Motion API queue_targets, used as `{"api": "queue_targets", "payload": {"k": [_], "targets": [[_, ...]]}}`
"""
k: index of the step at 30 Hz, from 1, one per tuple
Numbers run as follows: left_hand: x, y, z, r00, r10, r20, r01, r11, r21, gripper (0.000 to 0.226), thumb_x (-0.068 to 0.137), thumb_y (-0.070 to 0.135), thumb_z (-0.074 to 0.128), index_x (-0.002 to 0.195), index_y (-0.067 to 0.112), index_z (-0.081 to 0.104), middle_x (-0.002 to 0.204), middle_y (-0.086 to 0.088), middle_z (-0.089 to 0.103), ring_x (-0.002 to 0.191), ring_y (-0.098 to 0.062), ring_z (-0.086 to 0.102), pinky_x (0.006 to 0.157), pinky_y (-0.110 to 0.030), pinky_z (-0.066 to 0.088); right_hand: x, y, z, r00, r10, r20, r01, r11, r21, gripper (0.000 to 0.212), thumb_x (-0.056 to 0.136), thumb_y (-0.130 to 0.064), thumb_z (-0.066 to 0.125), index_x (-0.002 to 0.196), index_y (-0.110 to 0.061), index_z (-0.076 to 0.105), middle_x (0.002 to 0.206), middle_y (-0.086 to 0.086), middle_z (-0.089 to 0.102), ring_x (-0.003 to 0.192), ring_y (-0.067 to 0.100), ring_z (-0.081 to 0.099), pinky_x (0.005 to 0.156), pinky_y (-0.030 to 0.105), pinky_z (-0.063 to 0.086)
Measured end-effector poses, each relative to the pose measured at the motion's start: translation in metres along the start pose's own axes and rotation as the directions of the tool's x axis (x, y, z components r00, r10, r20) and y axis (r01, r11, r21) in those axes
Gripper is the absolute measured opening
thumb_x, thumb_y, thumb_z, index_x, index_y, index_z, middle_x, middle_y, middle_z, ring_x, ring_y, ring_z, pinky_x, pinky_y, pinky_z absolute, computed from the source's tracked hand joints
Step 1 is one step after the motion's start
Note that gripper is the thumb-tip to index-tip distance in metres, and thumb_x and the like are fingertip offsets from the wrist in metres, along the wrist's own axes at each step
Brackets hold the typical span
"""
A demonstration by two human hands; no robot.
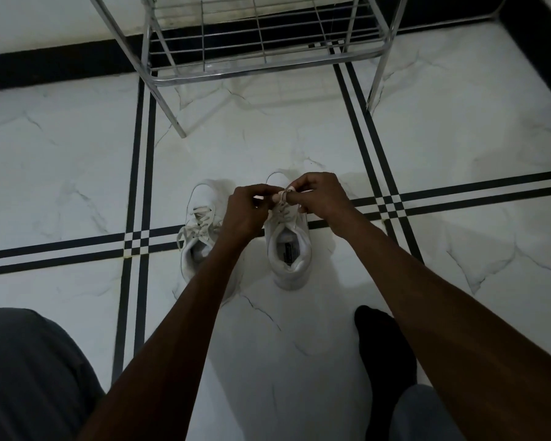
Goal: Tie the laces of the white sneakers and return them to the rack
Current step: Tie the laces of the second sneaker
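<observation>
Two white sneakers stand side by side on the floor, toes pointing away from me. The left sneaker (201, 230) shows a bow in its laces, with loops hanging to its left side. Above the tongue of the right sneaker (288, 253), my left hand (245, 214) and my right hand (323, 198) pinch that shoe's laces (282, 200) between the fingertips. The lace ends are pulled up taut between the two hands. My left forearm hides the inner side of the left sneaker.
A chrome wire shoe rack (261, 43) stands beyond the sneakers against the wall, its lowest shelf bare. The floor (458, 138) is white marble tile with black stripes. My grey-trousered knee (29, 377) is at bottom left, my black-socked foot (382, 351) at bottom right.
</observation>
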State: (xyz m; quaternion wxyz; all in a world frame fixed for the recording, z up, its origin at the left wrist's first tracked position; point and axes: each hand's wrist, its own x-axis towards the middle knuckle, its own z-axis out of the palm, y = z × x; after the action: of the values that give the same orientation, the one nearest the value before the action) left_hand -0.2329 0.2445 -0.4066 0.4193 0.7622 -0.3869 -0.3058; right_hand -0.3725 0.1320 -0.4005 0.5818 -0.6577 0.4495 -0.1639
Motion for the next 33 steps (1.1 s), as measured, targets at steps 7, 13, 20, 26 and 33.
{"api": "queue_targets", "payload": {"k": [7, 13, 20, 26, 33], "targets": [[-0.011, -0.007, -0.016, 0.995, 0.055, -0.087, -0.023, 0.941, 0.336, 0.020, 0.086, 0.032, 0.064, 0.094, 0.026, 0.083, 0.092, 0.005, 0.081, 0.090, -0.016, 0.076, 0.090, -0.048, 0.057, -0.007, 0.001, -0.024, 0.961, 0.271, 0.051, -0.276, 0.953, 0.123, 0.017, 0.077, -0.016, 0.085, 0.082, -0.007, 0.071, 0.091, 0.013, 0.074, 0.078, 0.018, 0.067, 0.069, 0.030, 0.055], [-0.026, -0.032, -0.023, 0.996, 0.003, -0.087, 0.049, 0.801, 0.596, 0.014, 0.091, 0.028, 0.069, 0.100, 0.032, 0.080, 0.095, 0.007, 0.078, 0.103, -0.023, 0.065, 0.103, -0.056, 0.039, -0.014, 0.033, -0.045, 0.858, 0.514, -0.012, -0.495, 0.831, 0.253, 0.012, 0.085, -0.009, 0.078, 0.093, -0.008, 0.069, 0.081, 0.005, 0.066, 0.069, 0.010, 0.062, 0.050, 0.017, 0.038], [-0.036, -0.028, -0.018, 0.981, 0.025, -0.193, 0.109, 0.751, 0.651, 0.015, 0.088, 0.018, 0.067, 0.094, 0.028, 0.077, 0.093, 0.005, 0.075, 0.109, -0.028, 0.055, 0.098, -0.051, 0.030, -0.009, 0.041, -0.042, 0.840, 0.534, -0.095, -0.498, 0.829, 0.255, 0.016, 0.089, -0.007, 0.074, 0.077, -0.007, 0.063, 0.070, 0.006, 0.061, 0.058, 0.011, 0.053, 0.048, 0.016, 0.042], [-0.041, -0.030, -0.012, 0.974, 0.007, -0.226, 0.151, 0.726, 0.671, 0.014, 0.090, 0.018, 0.064, 0.095, 0.025, 0.075, 0.096, 0.004, 0.075, 0.108, -0.028, 0.055, 0.098, -0.051, 0.030, 0.000, 0.052, -0.041, 0.793, 0.571, -0.212, -0.533, 0.819, 0.214, 0.021, 0.082, -0.013, 0.081, 0.071, -0.004, 0.065, 0.077, 0.013, 0.072, 0.056, 0.013, 0.061, 0.059, 0.022, 0.056], [-0.041, -0.028, -0.013, 0.970, -0.060, -0.235, 0.193, 0.776, 0.600, 0.015, 0.087, 0.017, 0.066, 0.096, 0.025, 0.076, 0.095, 0.001, 0.077, 0.110, -0.029, 0.056, 0.101, -0.052, 0.032, -0.003, 0.044, -0.033, 0.795, 0.484, -0.365, -0.496, 0.866, 0.068, 0.025, 0.075, -0.019, 0.082, 0.085, 0.002, 0.073, 0.081, 0.015, 0.077, 0.053, 0.017, 0.065, 0.050, 0.027, 0.057]]}}
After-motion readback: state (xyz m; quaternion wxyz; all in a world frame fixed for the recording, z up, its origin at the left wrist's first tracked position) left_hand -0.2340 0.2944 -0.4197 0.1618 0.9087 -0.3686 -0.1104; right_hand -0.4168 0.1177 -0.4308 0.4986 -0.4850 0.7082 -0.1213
